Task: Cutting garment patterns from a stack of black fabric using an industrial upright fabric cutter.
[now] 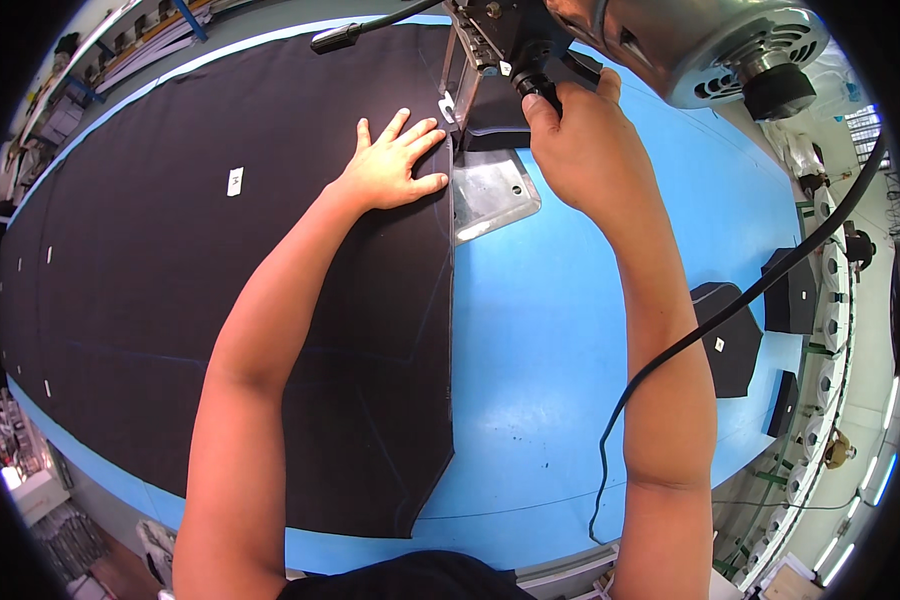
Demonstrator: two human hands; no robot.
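Observation:
A large layer of black fabric (pixel 170 290) covers the left part of the blue table, with faint chalk lines on it. My left hand (pixel 395 168) lies on the fabric with fingers spread, beside its cut right edge. My right hand (pixel 588 150) is wrapped round the black handle (pixel 538 86) of an upright fabric cutting machine (pixel 660 50) with a large metal motor. Its metal base plate (pixel 498 195) rests on the table by the fabric's edge. A black fabric part (pixel 500 108) lies just beyond the plate. The blade is mostly hidden.
Cut black fabric pieces (pixel 728 340) with small white labels lie on the blue table (pixel 530 400) at the right. A black power cable (pixel 760 285) hangs across my right forearm. A dark cable end (pixel 335 38) juts over the fabric at the top.

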